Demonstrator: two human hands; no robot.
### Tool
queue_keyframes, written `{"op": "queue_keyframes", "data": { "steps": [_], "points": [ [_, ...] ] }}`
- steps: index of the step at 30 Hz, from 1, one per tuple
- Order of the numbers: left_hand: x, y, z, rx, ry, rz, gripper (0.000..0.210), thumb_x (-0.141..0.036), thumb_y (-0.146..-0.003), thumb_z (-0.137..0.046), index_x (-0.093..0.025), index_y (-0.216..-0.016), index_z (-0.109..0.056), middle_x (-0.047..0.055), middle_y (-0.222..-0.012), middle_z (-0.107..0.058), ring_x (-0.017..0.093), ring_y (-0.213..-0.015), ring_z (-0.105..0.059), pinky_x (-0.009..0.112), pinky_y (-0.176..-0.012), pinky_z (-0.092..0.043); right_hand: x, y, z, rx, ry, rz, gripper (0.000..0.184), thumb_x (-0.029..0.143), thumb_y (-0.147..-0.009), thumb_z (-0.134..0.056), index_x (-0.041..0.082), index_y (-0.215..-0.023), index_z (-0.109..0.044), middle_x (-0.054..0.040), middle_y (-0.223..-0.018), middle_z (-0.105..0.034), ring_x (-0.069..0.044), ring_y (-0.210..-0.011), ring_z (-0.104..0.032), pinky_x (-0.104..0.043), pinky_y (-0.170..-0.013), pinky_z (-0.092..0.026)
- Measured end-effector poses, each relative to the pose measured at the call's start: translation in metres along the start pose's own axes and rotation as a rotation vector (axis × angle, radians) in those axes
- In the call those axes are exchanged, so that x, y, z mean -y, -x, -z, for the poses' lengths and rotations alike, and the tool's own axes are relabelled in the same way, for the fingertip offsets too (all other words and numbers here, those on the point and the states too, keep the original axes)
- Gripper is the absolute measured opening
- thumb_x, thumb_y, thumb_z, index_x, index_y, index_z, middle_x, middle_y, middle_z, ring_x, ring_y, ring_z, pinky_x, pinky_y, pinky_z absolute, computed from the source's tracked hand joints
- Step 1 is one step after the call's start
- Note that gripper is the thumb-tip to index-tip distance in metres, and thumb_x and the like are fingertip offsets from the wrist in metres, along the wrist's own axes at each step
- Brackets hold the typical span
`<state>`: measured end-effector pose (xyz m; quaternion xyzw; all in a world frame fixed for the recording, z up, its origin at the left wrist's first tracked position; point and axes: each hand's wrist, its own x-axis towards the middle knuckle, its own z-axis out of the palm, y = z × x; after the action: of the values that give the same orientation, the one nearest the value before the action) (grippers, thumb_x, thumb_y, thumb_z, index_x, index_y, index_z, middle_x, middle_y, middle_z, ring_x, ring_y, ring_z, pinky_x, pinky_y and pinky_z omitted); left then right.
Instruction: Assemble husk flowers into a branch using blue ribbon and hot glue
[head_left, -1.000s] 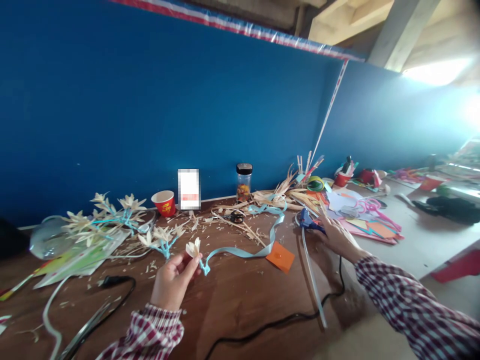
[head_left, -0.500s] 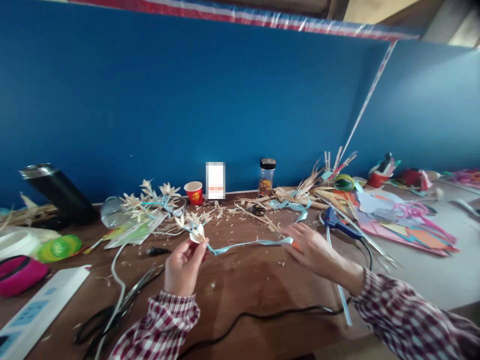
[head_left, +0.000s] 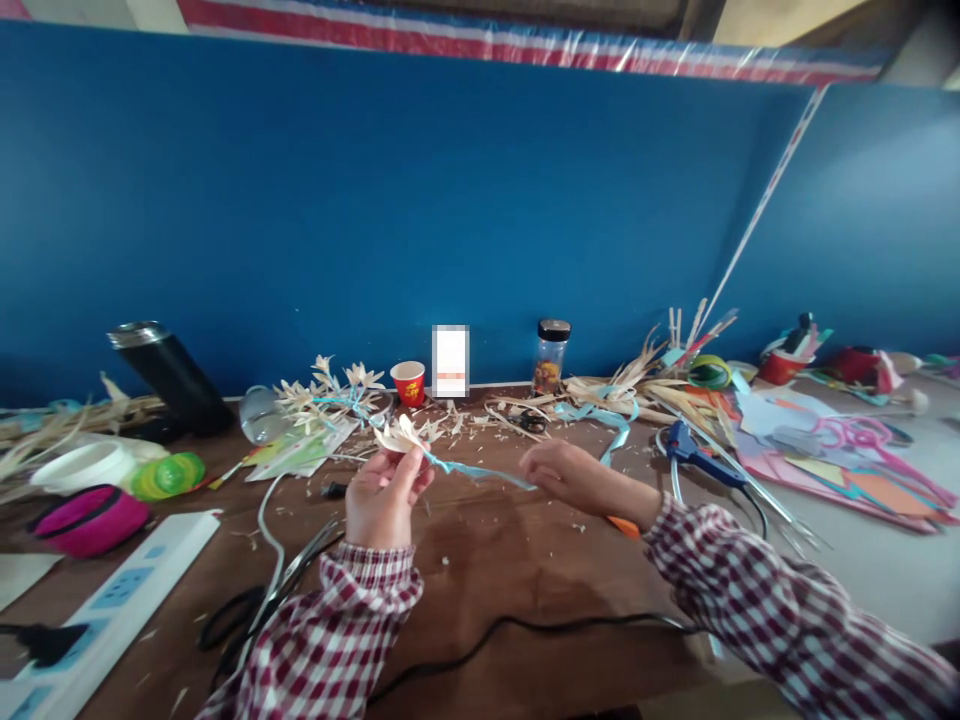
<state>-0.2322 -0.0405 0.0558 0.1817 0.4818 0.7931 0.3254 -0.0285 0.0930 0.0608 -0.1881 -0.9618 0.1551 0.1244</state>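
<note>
My left hand (head_left: 384,498) pinches a pale flower (head_left: 403,436) that looks made of dried husk, its petals pointing up and away. From the flower's base a light blue ribbon (head_left: 480,472) runs to the right, twisted near the flower and flatter farther along. The ribbon's other end reaches my right hand (head_left: 564,474), whose fingers are curled together at it; the fingertips are partly hidden. Both hands are above the brown table (head_left: 480,580). Under my right wrist an orange piece (head_left: 624,526) shows on the tabletop.
Behind stand a red paper cup (head_left: 409,383) and a lidded jar (head_left: 551,358). Finished-looking husk flowers (head_left: 330,395) lie left. A blue glue gun (head_left: 701,455) rests right, near coloured paper (head_left: 862,470). Scissors (head_left: 247,610), a power strip (head_left: 112,610) and a black cable (head_left: 510,625) lie nearer.
My right hand has moved left, closer to my left hand, and the ribbon stretch between them is shorter. The flower has tilted in my left hand. The view has shifted slightly left.
</note>
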Motion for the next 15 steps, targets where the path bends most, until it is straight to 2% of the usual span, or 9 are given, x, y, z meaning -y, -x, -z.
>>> {"op": "queue_keyframes", "data": {
  "steps": [3,6,9,10,12,15],
  "points": [
    [0.011,0.001,0.005,-0.023,-0.08,0.004,0.031,-0.032,-0.058,-0.075,-0.013,-0.08,-0.065,0.0,-0.07,-0.066,0.008,-0.055,-0.057,0.019,-0.053,-0.047,0.008,0.008,0.017,-0.107,-0.069,-0.056,0.023,0.024,-0.086,-0.048,0.018,-0.106,-0.058,-0.0076,-0.103,-0.066,-0.019,-0.094,-0.061,-0.031,-0.08,-0.048],
    [0.034,0.009,0.013,0.156,-0.397,0.134,0.022,-0.036,-0.066,-0.066,-0.015,-0.071,-0.063,-0.003,-0.055,-0.06,0.008,-0.047,-0.055,0.019,-0.049,-0.046,0.025,0.011,0.018,-0.247,-0.206,-0.164,0.027,0.028,-0.087,-0.047,0.019,-0.111,-0.053,-0.0087,-0.105,-0.065,-0.019,-0.091,-0.062,-0.03,-0.075,-0.05],
    [0.055,0.019,0.022,0.195,-0.553,0.173,0.016,-0.028,-0.065,-0.065,-0.013,-0.061,-0.061,-0.001,-0.047,-0.058,0.011,-0.044,-0.056,0.02,-0.043,-0.044,0.05,0.009,0.004,-0.182,-0.331,-0.119,0.023,0.028,-0.087,-0.048,0.021,-0.108,-0.055,-0.0056,-0.099,-0.066,-0.017,-0.086,-0.063,-0.027,-0.071,-0.05],
    [0.06,0.022,0.024,0.224,-0.697,0.177,0.015,-0.028,-0.069,-0.062,-0.014,-0.064,-0.061,-0.001,-0.05,-0.06,0.011,-0.046,-0.058,0.02,-0.044,-0.045,0.059,0.008,-0.001,-0.139,-0.345,-0.084,0.023,0.027,-0.086,-0.05,0.022,-0.108,-0.055,-0.0047,-0.099,-0.066,-0.016,-0.085,-0.063,-0.026,-0.071,-0.049],
    [0.065,0.025,0.029,0.197,-0.775,0.173,0.013,-0.025,-0.069,-0.061,-0.013,-0.073,-0.064,0.001,-0.054,-0.063,0.012,-0.047,-0.059,0.021,-0.045,-0.045,0.076,0.004,-0.01,-0.05,-0.348,-0.023,0.023,0.026,-0.085,-0.051,0.023,-0.107,-0.057,-0.0037,-0.099,-0.066,-0.016,-0.084,-0.063,-0.026,-0.07,-0.049],
    [0.058,0.024,0.034,0.167,-0.922,0.117,0.032,-0.022,-0.07,-0.061,-0.012,-0.1,-0.062,-0.001,-0.053,-0.063,0.013,-0.044,-0.058,0.022,-0.047,-0.045,0.097,-0.007,-0.015,0.023,-0.358,0.054,0.02,0.026,-0.085,-0.051,0.023,-0.104,-0.059,-0.0033,-0.095,-0.067,-0.015,-0.081,-0.062,-0.024,-0.066,-0.048]
  ]
}}
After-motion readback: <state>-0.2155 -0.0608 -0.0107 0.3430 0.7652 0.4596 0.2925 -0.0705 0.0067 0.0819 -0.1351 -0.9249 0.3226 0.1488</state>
